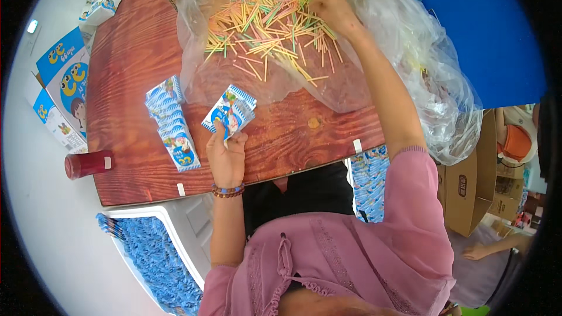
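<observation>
My left hand [227, 155] pinches a small fanned stack of blue-and-white packets [231, 111] above the table's near half. To its left, a row of overlapping packets of the same kind [171, 123] lies on the wood. My right hand [335, 16] reaches to the far side, at the right edge of a heap of thin candy-like sticks [263, 20] in yellow, pink and green. Its fingers are curled in; what they hold, if anything, is hidden. The heap lies on a clear plastic sheet [196, 70].
Crumpled clear plastic [410, 52] hangs over the red-brown wooden table's [129, 82] right side. A red jar [88, 164] lies at the left edge. Below stands a white bin [175, 240] full of blue packets. Printed cartons [64, 79] stand left; another person's hand [477, 251] shows lower right.
</observation>
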`<state>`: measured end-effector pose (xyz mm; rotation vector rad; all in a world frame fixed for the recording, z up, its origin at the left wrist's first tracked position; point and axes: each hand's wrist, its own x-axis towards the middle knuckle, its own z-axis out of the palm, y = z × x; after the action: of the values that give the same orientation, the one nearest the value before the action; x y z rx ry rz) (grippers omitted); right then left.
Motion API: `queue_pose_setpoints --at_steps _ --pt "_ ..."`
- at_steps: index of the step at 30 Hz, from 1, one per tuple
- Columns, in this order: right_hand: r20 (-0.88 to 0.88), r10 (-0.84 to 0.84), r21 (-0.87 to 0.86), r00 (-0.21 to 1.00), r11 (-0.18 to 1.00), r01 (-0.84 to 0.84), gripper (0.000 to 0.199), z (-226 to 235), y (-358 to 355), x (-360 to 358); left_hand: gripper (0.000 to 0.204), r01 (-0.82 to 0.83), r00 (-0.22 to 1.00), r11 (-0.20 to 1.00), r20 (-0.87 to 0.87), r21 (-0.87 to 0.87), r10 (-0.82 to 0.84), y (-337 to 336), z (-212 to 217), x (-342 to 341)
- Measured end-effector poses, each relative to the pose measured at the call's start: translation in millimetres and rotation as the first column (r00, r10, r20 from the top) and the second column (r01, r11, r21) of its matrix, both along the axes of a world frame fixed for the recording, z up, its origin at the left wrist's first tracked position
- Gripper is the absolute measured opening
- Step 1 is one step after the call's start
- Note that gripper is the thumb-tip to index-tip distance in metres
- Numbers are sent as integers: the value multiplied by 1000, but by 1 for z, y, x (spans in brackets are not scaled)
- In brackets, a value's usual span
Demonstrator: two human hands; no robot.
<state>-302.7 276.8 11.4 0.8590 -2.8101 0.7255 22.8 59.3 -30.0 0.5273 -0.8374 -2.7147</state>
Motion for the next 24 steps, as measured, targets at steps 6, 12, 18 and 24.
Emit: queue_pose_setpoints --at_steps 6,12,18,24 --pt "-330 28 228 943 972 51 35 -12 -6 -54 23 32 999 999 31 20 -33 -7 -5 2" --pt "-452 292 473 843 879 -51 41 -17 -14 -76 28 9 995 998 103 -69 -2 0 2 3" --pt "-393 351 487 850 863 -131 41 -28 -19 -86 29 -6 991 997 136 -81 17 -2 0 6" --pt "-384 288 431 877 896 -106 43 -38 -15 -92 30 -16 987 997 159 -71 27 -2 1 6"
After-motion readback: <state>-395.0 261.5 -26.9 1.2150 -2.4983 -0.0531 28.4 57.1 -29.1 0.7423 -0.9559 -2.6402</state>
